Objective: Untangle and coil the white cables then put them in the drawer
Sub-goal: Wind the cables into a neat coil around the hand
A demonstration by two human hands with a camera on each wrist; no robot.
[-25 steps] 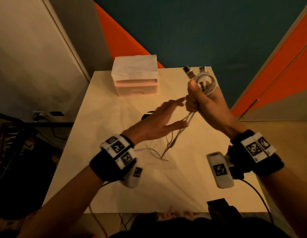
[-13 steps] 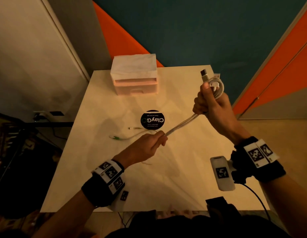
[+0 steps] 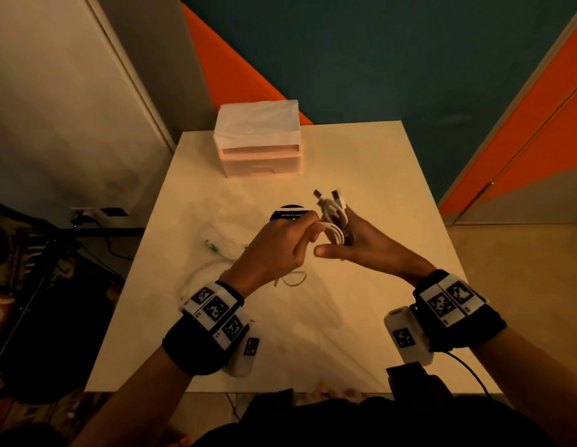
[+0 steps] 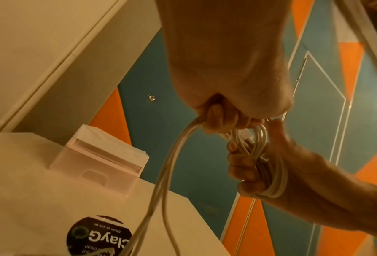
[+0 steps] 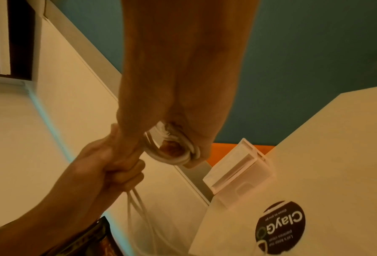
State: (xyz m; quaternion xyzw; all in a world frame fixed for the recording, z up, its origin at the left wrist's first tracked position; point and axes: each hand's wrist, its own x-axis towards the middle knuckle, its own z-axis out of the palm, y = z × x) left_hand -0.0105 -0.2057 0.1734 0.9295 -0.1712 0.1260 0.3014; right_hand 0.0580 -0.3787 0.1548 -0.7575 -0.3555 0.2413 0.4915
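Note:
The white cables (image 3: 334, 225) form a coil wound round the fingers of my right hand (image 3: 346, 235), whose thumb sticks out; two USB plugs (image 3: 327, 199) poke up above it. My left hand (image 3: 298, 235) is a fist right beside it, gripping the free strands, which loop into the coil. In the left wrist view the strands (image 4: 165, 173) hang down from that fist toward the table beside the coil (image 4: 273, 166). The right wrist view shows the coil (image 5: 174, 156) and the left hand (image 5: 111, 166). The small pink-white drawer unit (image 3: 259, 156) stands shut at the table's back.
A black round ClayG disc (image 3: 290, 215) lies on the pale table (image 3: 361, 301) just behind my hands. A thin green-tipped cable (image 3: 213, 245) and a loose cable tail (image 3: 292, 279) lie left of and below my left hand. Walls close in behind and to the left.
My left hand rose from the lower left up to the right hand, carrying the strands. The right hand dropped toward the table's middle; the taut stretch of cable is now a short loop.

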